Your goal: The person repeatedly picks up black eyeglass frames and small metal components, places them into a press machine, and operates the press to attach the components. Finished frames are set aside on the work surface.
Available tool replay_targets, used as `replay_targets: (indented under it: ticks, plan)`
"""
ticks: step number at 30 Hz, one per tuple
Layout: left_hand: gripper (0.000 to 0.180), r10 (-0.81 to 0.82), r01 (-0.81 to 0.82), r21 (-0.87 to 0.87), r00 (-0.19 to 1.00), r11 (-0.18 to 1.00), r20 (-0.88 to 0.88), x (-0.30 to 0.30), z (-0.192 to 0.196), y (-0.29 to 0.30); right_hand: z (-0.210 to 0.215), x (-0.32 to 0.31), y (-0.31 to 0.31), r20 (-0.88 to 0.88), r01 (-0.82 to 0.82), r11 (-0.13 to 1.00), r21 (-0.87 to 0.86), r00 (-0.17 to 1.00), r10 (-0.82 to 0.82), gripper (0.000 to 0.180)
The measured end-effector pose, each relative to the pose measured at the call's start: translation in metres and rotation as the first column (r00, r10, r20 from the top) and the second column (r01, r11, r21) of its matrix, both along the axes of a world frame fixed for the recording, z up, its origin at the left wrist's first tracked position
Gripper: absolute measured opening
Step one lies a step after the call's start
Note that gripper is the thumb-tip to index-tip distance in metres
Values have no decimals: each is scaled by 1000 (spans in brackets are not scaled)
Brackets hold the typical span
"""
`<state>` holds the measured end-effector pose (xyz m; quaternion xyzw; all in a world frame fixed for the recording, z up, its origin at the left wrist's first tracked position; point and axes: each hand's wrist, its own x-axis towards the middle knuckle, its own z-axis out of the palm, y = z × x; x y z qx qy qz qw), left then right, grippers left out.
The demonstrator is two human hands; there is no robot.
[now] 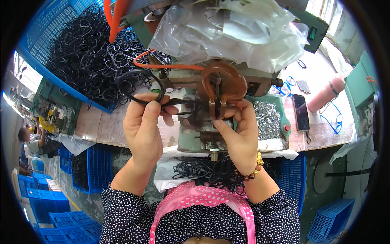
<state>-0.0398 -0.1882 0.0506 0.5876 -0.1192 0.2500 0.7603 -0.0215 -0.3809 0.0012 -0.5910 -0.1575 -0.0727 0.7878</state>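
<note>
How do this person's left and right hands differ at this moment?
The left hand pinches a black strap left of the machine's copper-colored prongs; the right hand has its thumb close to those prongs, its grip unclear. The left hand's wrist is bare, while the right's wears a beaded bracelet. Both are ungloved, on arms with dotted sleeves.

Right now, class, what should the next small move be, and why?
Probably ease the left hand slightly rightward: it pinches a black cord, part of which extends toward the machine's copper-coloured prongs, where the right hand already sits; whether that hand holds anything is unclear.
</note>
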Motion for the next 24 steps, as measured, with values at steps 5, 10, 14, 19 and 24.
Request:
replay_targets:
  ticks: [5, 10, 14, 19, 24]
  plan:
    - [17, -52, 31, 387, 998, 921, 43, -22, -4, -20, -2, 1, -9, 10, 5, 998, -56, 1000, -4, 47]
    - [13, -103, 42, 616, 993, 787, 64, -10, -4, -34, -4, -3, -33, -38, 89, 996, -8, 995, -90, 39]
    - [14, -94, 64, 653, 995, 755, 11, -3, -2, -37, -8, -4, -61, 10, 250, 968, -34, 968, -250, 36]
    - [20, -133, 76, 635, 990, 769, 43, 3, -14, -36, -36, -2, -102, 289, 642, 746, -177, 759, -584, 29]
    - [22, -120, -7, 660, 982, 751, 148, 3, -25, -34, -72, 4, -124, 17, 580, 745, -329, 793, -609, 18]
